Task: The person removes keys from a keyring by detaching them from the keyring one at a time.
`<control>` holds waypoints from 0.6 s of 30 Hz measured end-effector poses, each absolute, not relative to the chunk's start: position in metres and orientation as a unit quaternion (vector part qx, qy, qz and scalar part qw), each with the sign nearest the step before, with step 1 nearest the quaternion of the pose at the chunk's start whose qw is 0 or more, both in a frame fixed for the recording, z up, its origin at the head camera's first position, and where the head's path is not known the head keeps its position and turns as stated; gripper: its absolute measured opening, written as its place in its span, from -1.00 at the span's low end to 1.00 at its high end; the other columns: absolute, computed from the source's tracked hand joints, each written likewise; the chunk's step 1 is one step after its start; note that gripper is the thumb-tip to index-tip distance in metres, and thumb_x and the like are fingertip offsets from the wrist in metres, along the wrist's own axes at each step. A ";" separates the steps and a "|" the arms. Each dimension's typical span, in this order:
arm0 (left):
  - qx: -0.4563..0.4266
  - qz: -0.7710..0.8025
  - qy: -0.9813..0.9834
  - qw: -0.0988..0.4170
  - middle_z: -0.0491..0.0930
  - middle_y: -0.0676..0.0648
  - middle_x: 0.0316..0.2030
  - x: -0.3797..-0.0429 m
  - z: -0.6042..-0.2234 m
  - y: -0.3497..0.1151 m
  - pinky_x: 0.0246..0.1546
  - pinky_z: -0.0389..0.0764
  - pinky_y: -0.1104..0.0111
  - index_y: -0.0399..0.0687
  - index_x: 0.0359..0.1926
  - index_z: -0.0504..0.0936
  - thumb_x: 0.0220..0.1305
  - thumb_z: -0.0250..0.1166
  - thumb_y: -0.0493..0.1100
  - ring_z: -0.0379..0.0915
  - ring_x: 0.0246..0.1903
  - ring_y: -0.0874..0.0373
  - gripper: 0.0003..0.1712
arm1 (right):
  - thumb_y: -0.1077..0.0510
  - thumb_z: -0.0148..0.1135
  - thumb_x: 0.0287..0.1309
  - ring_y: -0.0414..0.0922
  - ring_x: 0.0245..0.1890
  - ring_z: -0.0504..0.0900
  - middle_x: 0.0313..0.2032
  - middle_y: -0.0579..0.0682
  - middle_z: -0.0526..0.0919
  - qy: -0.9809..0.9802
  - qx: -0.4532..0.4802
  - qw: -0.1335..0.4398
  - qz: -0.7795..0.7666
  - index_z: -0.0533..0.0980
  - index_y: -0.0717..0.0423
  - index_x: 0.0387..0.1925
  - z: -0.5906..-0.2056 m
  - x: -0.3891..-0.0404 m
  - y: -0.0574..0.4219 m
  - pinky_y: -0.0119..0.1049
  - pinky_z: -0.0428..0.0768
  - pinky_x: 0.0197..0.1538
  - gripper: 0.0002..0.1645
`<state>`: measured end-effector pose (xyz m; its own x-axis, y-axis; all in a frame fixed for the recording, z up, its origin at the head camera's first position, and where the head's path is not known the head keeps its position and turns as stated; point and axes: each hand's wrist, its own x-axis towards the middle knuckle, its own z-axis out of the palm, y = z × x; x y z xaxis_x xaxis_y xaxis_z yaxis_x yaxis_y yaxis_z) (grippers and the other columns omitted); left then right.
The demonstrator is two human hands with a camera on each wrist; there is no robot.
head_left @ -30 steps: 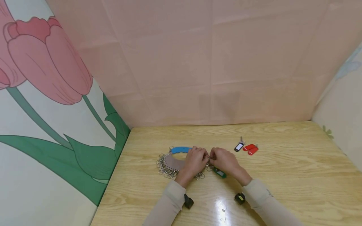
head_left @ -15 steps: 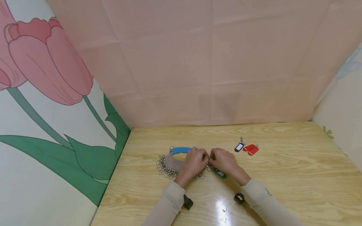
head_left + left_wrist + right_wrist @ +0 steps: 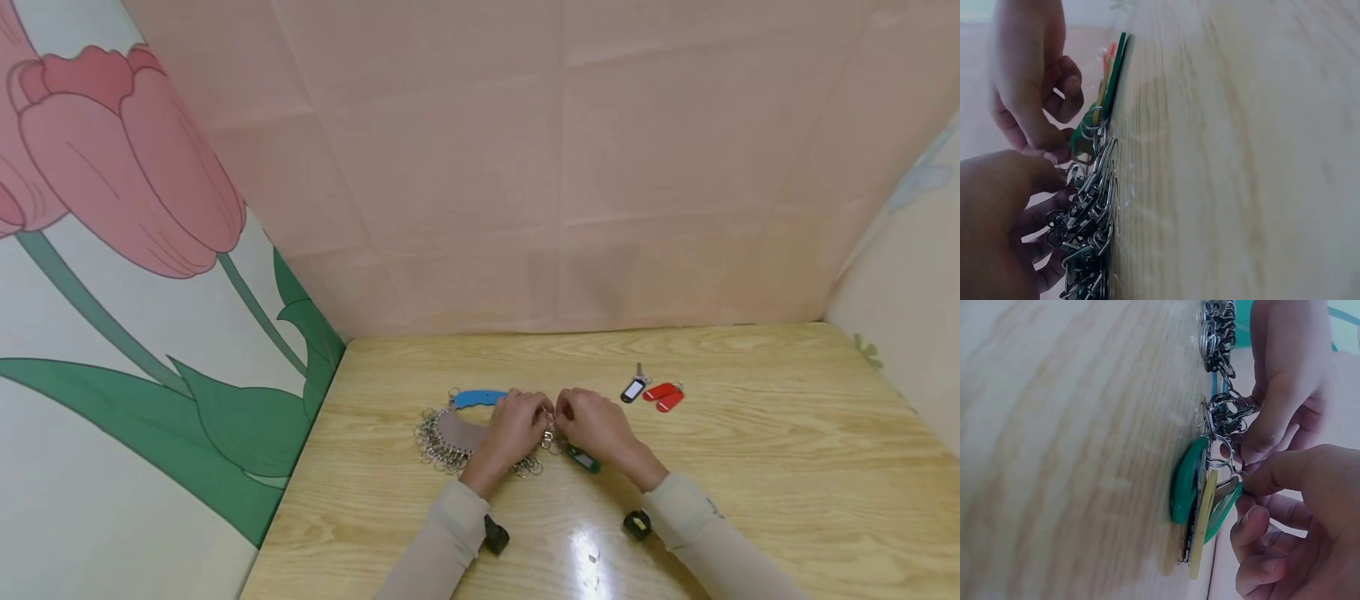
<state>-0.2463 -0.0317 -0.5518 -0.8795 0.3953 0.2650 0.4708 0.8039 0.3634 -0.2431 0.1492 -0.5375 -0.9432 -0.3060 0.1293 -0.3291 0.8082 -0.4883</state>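
Both hands are in at the same spot here: your left hand (image 3: 517,423) and your right hand (image 3: 597,427) meet tip to tip at the right end of the grey plate (image 3: 459,430), and that plate lies flat on the wooden table (image 3: 757,492), its blue handle (image 3: 478,397) on the far side. Look at the fingers! Your left thumb and forefinger pinch a small metal ring (image 3: 1076,171), and your right thumb and forefinger pinch at it from the other side, the rest of that hand loosely curled; exactly which bit of wire each one grips is hidden. Why so close? Probably because something that small needs steadying from both sides. Down by your right wrist hangs the answer's neighbour, the green tag (image 3: 582,458), resting on the wood beside a yellow piece (image 3: 1202,531), so its weight likely isn't dragging at your grip. Along the plate's near edge, metal clips (image 3: 444,454) fan outward, perhaps so each can be reached singly. And off to your right, well apart, lie the black tag (image 3: 633,390) with its key (image 3: 639,369) and two red tags (image 3: 670,402), out of your elbows' way, I'd judge
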 end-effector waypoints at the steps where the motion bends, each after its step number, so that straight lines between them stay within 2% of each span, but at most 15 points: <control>1: -0.230 -0.217 -0.945 0.088 0.79 0.16 -0.21 -0.246 -0.551 -0.032 -0.06 0.46 0.28 0.18 -0.11 0.78 0.46 0.34 -0.13 0.50 -0.21 0.20 -0.89 | 0.18 0.35 0.29 -0.19 -0.50 0.51 -0.43 -0.09 0.61 -0.950 0.168 0.025 0.262 0.66 0.04 -0.33 -0.537 -0.243 0.149 -0.29 0.47 -0.47 -0.94; 6: -0.231 -0.230 -0.943 0.068 0.73 0.20 -0.28 -0.246 -0.550 -0.032 -0.08 0.38 0.32 0.20 -0.11 0.76 0.41 0.36 -0.03 0.41 -0.25 0.27 -0.89 | 0.18 0.32 0.35 -0.20 -0.49 0.54 -0.38 -0.06 0.69 -0.947 0.172 0.035 0.269 0.68 0.05 -0.27 -0.535 -0.243 0.150 -0.29 0.50 -0.46 -0.94; 11: -0.232 -0.216 -0.947 0.054 0.72 0.19 -0.25 -0.246 -0.550 -0.032 -0.10 0.35 0.34 0.21 -0.07 0.76 0.43 0.38 0.07 0.39 -0.24 0.27 -0.84 | 0.19 0.32 0.36 -0.23 -0.54 0.53 -0.39 -0.06 0.74 -0.943 0.162 0.032 0.289 0.69 0.05 -0.25 -0.533 -0.242 0.151 -0.32 0.50 -0.48 -0.94; 18: -0.229 -0.224 -0.946 0.052 0.77 0.15 -0.15 -0.245 -0.550 -0.034 -0.04 0.39 0.30 0.15 -0.06 0.78 0.48 0.35 -0.03 0.44 -0.18 0.24 -0.87 | 0.24 0.30 0.33 -0.24 -0.58 0.47 -0.38 -0.05 0.75 -0.938 0.159 0.044 0.304 0.67 0.07 -0.25 -0.530 -0.242 0.151 -0.35 0.42 -0.50 -0.95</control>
<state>-0.2452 -0.0335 -0.5505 -0.8897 0.4101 0.2005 0.4565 0.7946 0.4004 -0.2423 0.1510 -0.5300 -0.9452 -0.2722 0.1804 -0.3262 0.7640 -0.5566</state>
